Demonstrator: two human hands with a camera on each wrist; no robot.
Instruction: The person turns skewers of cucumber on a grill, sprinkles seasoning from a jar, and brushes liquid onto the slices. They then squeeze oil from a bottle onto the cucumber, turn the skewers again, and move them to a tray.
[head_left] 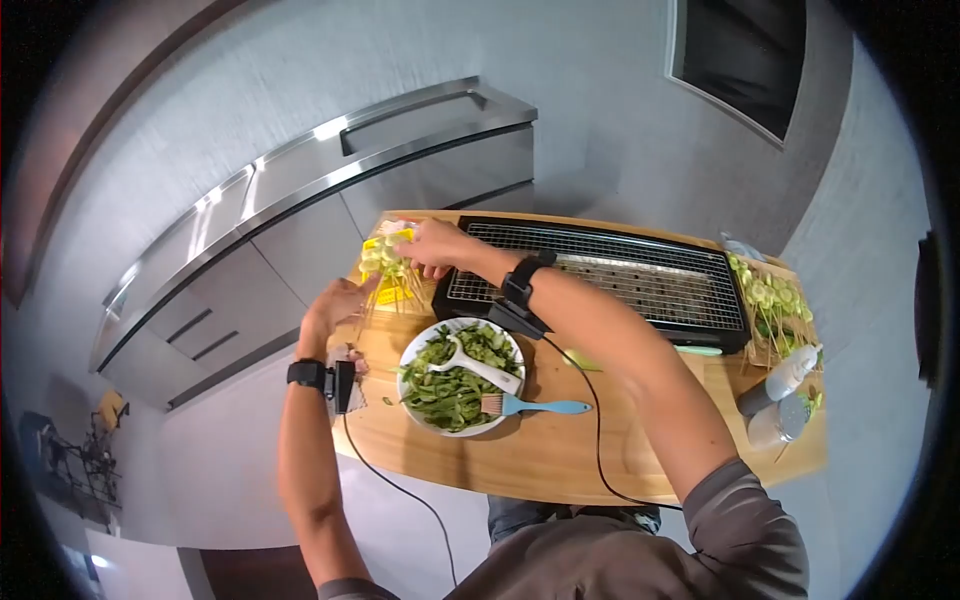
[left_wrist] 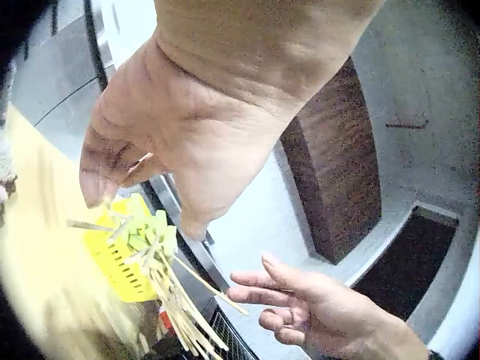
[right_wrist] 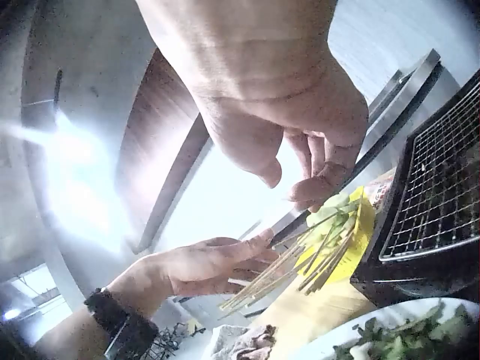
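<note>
A yellow slotted basket [head_left: 398,291] stands at the table's far left corner, holding several skewers of pale green vegetable slices [head_left: 378,258]. Their thin wooden sticks [right_wrist: 264,283] stick out over the near side. At the stick ends is my left hand [head_left: 335,304], its fingers fairly straight in the right wrist view, overlapping the sticks there. My right hand [head_left: 440,246] hovers at the basket's right side by the vegetable slices. Its fingers are loosely bent and the thumb stands apart, with nothing visible between them.
A black grill [head_left: 600,279] with a wire rack lies right of the basket. Nearer stands a white bowl [head_left: 408,352] of chopped greens, with a white utensil [head_left: 484,371] and a blue brush [head_left: 545,407] across it. More skewers [head_left: 775,295] and bottles [head_left: 790,372] occupy the right end.
</note>
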